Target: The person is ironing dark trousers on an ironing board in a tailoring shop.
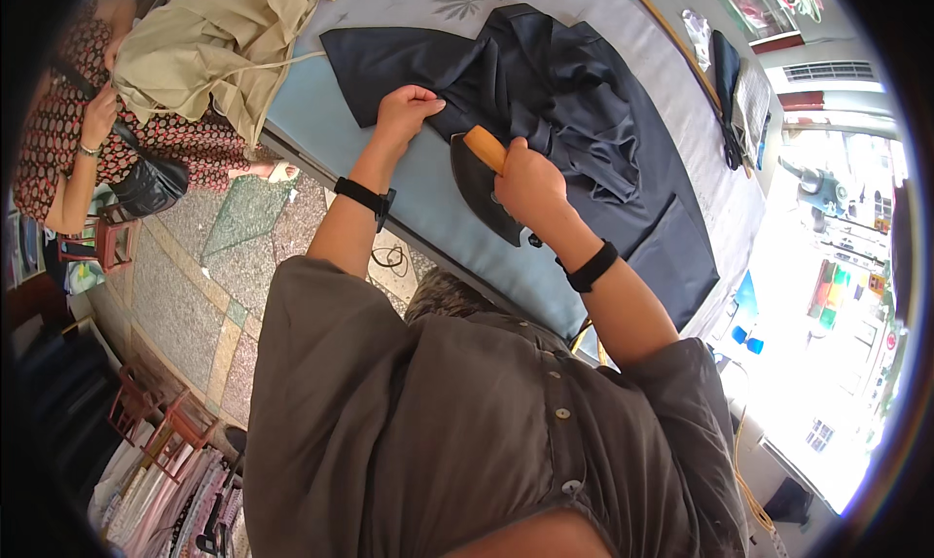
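A dark navy garment lies bunched over a cloth-covered table. My left hand pinches its near edge between thumb and fingers. In my right hand is the wooden handle of an electric iron, gripped from above. The iron's dark body rests at the garment's near edge, on the light blue cloth; whether its sole touches the navy fabric I cannot tell. Folds rise in the middle of the garment, while its right part lies flatter.
Another person at the left holds a beige garment that overhangs the table's corner. A wooden strip runs along the far side, with scissors beside it. Red stools and fabric rolls stand at lower left.
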Demonstrator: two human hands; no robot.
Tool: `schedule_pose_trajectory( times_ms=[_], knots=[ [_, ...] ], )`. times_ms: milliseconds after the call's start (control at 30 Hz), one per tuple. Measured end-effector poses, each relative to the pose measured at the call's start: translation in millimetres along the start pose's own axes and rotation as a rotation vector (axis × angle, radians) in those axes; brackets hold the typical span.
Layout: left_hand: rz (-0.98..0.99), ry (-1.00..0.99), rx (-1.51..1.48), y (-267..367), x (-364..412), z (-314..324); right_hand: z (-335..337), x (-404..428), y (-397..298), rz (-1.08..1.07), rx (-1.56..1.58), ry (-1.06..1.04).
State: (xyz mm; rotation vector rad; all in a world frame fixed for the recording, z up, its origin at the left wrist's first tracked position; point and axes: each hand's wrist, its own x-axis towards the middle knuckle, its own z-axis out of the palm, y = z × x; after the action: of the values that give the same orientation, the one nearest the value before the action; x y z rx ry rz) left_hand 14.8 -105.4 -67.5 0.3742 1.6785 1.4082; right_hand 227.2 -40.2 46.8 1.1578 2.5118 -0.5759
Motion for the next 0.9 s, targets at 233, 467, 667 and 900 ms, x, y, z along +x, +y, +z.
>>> schedule_pose_trajectory(
  times_ms=[233, 467, 667, 900],
  knots=[
    [-0.002, 0.059, -0.366, 2.6, 4.3, -16.2, 7.0, -9.4, 7.5, 0.018, -0.022, -0.011],
    [-0.011, 0.001, -0.474, 0.7, 9.1, -24.7, 11.7, -7.0, -2.7, -0.036, 0.002, -0.004],
    [-0.008, 0.009, -0.437, -2.6, 6.5, -27.7, 32.0, -83.1, 28.3, -0.007, 0.068, -0.067],
    [0.106, 0.004, -0.254, -7.9, 1.7, -11.8, 10.3, -139.2, 100.8, 0.072, 0.085, -0.304]
  ],
)
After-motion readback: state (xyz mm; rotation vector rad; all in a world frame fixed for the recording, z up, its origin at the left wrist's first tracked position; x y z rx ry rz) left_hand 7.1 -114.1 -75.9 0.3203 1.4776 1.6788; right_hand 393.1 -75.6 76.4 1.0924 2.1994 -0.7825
